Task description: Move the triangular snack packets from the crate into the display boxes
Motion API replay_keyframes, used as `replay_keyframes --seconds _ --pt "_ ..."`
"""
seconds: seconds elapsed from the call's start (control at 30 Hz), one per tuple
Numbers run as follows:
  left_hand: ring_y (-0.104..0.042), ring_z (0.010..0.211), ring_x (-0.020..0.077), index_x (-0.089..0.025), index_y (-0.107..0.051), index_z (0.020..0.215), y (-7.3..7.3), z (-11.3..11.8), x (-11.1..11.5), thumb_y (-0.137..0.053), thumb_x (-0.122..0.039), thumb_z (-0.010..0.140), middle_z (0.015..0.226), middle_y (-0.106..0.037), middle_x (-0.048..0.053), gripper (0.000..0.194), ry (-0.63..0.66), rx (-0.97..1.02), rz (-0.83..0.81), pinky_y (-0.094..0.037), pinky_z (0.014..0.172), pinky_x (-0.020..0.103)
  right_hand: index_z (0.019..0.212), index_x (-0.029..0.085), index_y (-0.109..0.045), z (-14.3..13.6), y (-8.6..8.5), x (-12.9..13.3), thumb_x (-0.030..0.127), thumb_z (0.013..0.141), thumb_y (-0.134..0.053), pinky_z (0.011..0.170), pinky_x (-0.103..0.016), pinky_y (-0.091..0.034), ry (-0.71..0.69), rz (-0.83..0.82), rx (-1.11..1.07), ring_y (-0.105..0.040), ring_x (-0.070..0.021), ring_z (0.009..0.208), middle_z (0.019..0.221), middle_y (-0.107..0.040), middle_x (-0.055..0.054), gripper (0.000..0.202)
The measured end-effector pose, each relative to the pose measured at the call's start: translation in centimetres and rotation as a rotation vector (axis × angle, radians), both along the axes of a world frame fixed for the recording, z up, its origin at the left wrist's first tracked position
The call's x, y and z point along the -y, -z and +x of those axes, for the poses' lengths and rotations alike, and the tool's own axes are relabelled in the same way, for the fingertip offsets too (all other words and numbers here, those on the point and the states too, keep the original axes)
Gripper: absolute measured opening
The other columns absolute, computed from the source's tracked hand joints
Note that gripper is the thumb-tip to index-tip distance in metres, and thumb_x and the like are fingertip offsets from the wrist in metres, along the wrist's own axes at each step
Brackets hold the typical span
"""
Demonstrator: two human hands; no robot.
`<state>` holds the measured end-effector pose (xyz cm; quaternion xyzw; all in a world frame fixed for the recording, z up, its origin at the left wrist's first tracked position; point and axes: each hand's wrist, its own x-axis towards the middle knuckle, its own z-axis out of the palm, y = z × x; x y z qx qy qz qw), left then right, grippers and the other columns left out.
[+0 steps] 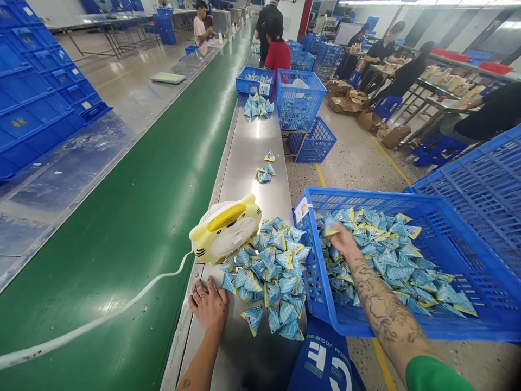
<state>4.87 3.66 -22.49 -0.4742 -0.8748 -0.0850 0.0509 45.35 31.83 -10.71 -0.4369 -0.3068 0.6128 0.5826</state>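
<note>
One blurred blue packet [331, 228] sits pinched between the fingers of the right hand [345, 242] near the left rim of one blue crate [456, 325]. The left hand [209, 305], fingers loosely spread, holding nothing, rests near the left edge of the steel surface [254, 140], beside one packet pile [266, 266]; open metal stretches beyond one yellow device [226, 231].
</note>
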Motion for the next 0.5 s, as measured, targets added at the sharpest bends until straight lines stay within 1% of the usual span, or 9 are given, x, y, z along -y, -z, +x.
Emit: replay_keyframes --seconds 0.07,0.13,0.2,0.27,0.33,0.4,0.43,0.47,0.5 --pt "-0.033 0.146 0.0383 -0.009 -0.053 0.146 0.2 0.0 0.0 -0.043 -0.033 0.097 0.154 -0.041 0.025 0.056 -0.006 0.004 -0.004 -0.025 0.12 0.058 0.09 0.022 -0.059 1.9 -1.8 -1.9 0.032 0.072 -0.072 0.056 -0.022 -0.055 0.1 0.031 -0.126 -0.065 -0.0116 0.072 0.087 -0.07 -0.001 0.024" --pt "-0.034 0.145 0.0385 -0.009 -0.053 0.146 0.3 0.0 0.0 -0.044 -0.034 0.097 0.154 -0.041 0.025 0.056 -0.019 0.001 -0.009 -0.025 0.12 0.058 0.086 0.022 -0.057 2.5 -3.3 -2.4 0.033 0.068 -0.072 0.059 -0.024 -0.056 0.131 0.044 -0.232 -0.066 -0.0123 0.076 0.091 -0.071 -0.002 0.026" --pt "-0.036 0.145 0.0384 -0.01 -0.054 0.146 0.2 0.0 0.0 -0.045 -0.034 0.097 0.154 -0.041 0.025 0.055 -0.021 -0.007 -0.015 -0.025 0.12 0.058 0.085 0.024 -0.057 1.8 -4.4 -2.0 0.035 0.064 -0.074 0.056 -0.023 -0.054 0.056 0.053 -0.229 -0.064 -0.0114 0.073 0.093 -0.071 -0.001 0.03" --pt "-0.036 0.144 0.0382 -0.01 -0.054 0.146 0.1 0.1 -0.1 -0.045 -0.034 0.097 0.154 -0.042 0.025 0.055 -0.022 -0.012 -0.019 -0.025 0.121 0.058 0.087 0.026 -0.059 0.3 -5.6 -1.1 0.043 0.062 -0.077 0.053 -0.021 -0.049 -0.054 0.103 -0.149 -0.059 -0.0095 0.065 0.094 -0.072 -0.001 0.035" --pt "-0.037 0.144 0.0383 -0.01 -0.054 0.146 -0.2 0.1 -0.1 -0.045 -0.034 0.097 0.154 -0.042 0.025 0.055 -0.022 -0.015 -0.019 -0.025 0.12 0.058 0.092 0.028 -0.062 -1.1 -6.6 -0.5 0.05 0.06 -0.078 0.052 -0.023 -0.046 -0.18 0.16 -0.04 -0.055 -0.0093 0.06 0.095 -0.073 -0.002 0.042" --pt "-0.037 0.144 0.0384 -0.01 -0.054 0.146 -0.6 0.2 -0.1 -0.045 -0.033 0.097 0.153 -0.042 0.025 0.056 -0.022 -0.008 -0.021 -0.026 0.12 0.059 0.1 0.029 -0.065 -1.9 -7.0 -0.6 0.055 0.056 -0.08 0.055 -0.028 -0.049 -0.317 0.167 0.079 -0.057 -0.0122 0.061 0.1 -0.074 -0.004 0.054" --pt "-0.037 0.144 0.0384 -0.009 -0.054 0.146 -0.8 0.2 -0.1 -0.045 -0.033 0.096 0.153 -0.043 0.025 0.056 -0.021 -0.002 -0.023 -0.026 0.12 0.059 0.105 0.029 -0.065 -2.0 -6.8 -0.8 0.057 0.056 -0.081 0.06 -0.031 -0.052 -0.361 0.155 0.127 -0.06 -0.0146 0.065 0.104 -0.074 -0.005 0.059" --pt "-0.037 0.144 0.0383 -0.01 -0.054 0.146 -0.9 0.3 -0.1 -0.046 -0.033 0.096 0.153 -0.043 0.025 0.056 -0.022 0.006 -0.027 -0.026 0.12 0.059 0.11 0.029 -0.065 -1.9 -6.3 -1.2 0.06 0.058 -0.08 0.065 -0.033 -0.054 -0.371 0.135 0.17 -0.064 -0.0171 0.072 0.107 -0.074 -0.007 0.063" --pt "-0.036 0.144 0.0381 -0.01 -0.054 0.146 -1.0 0.3 -0.1 -0.046 -0.033 0.096 0.154 -0.043 0.025 0.056 -0.024 0.015 -0.031 -0.026 0.12 0.059 0.112 0.028 -0.064 -1.7 -5.5 -1.4 0.064 0.063 -0.076 0.069 -0.033 -0.055 -0.361 0.109 0.223 -0.065 -0.0182 0.078 0.109 -0.074 -0.007 0.062"
